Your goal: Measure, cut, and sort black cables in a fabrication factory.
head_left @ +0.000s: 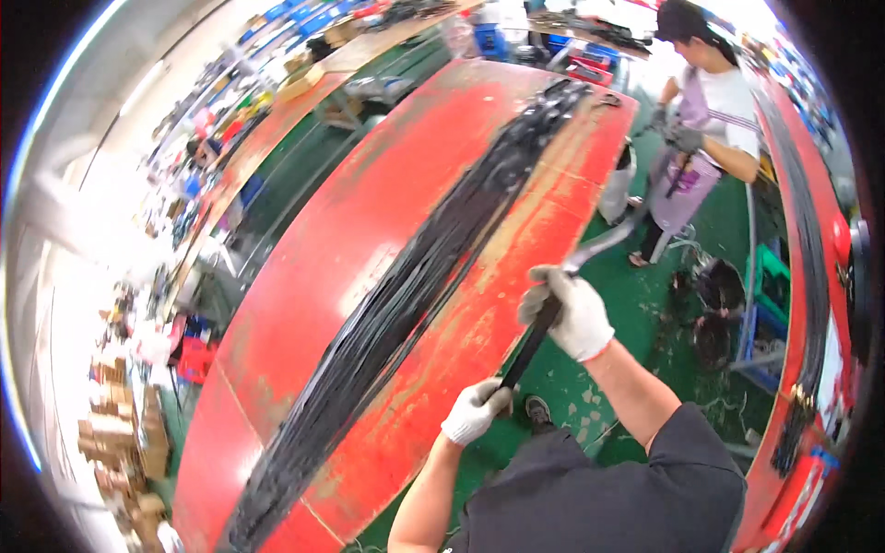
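My left hand (477, 410), in a white glove, is closed around one end of a flat black strip (530, 355). Higher up, my right hand (569, 311), also gloved in white, grips the same strip. Past my right hand a shiny, blurred length (608, 241) stretches toward the co-worker; whether it belongs to the same strip I cannot tell. Both hands are over the near right edge of a long red table (286, 359). Along that table lies a thick bundle of long black strips (415, 267), apart from my hands.
A co-worker (705, 120) in a purple apron stands at the upper right, grey-gloved hands on something dark. Another red table (784, 138) with black strips runs down the right. Coiled black material (719, 286) lies on the green floor. Cardboard boxes (115, 415) are stacked at left.
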A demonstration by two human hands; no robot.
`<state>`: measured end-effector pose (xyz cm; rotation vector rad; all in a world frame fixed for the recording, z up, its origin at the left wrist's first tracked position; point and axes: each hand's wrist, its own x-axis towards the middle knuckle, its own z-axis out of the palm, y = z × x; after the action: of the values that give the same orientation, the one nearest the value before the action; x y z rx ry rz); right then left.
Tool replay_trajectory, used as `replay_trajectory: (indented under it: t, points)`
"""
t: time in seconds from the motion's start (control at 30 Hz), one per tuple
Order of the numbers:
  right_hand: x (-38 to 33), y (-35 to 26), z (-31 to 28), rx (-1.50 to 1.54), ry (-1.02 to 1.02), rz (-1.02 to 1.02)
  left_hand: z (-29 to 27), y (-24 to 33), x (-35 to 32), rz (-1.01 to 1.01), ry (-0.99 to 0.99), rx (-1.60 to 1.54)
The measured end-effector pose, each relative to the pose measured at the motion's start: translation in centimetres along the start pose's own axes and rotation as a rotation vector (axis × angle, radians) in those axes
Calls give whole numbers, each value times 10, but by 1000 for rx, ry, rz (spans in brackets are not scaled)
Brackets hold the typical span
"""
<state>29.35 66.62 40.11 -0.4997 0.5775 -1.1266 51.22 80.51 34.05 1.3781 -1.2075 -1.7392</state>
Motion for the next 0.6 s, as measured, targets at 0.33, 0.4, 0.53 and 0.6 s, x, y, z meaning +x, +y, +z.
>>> replay_trajectory:
  t: [0.33,0.4,0.53,0.6]
  points:
    - [67,4,-30,-201,174,-329,-78,-148,-374,-258,250,101]
    - [87,40,-20,-250,28,-426,-73,-187,-456,-234,333,117]
    - [121,137,29,-343,222,-397,-47,-228,-595,-360,504,-15]
    - [201,72,-20,113,72,-439,-68,-248,-647,-323,506,-26]
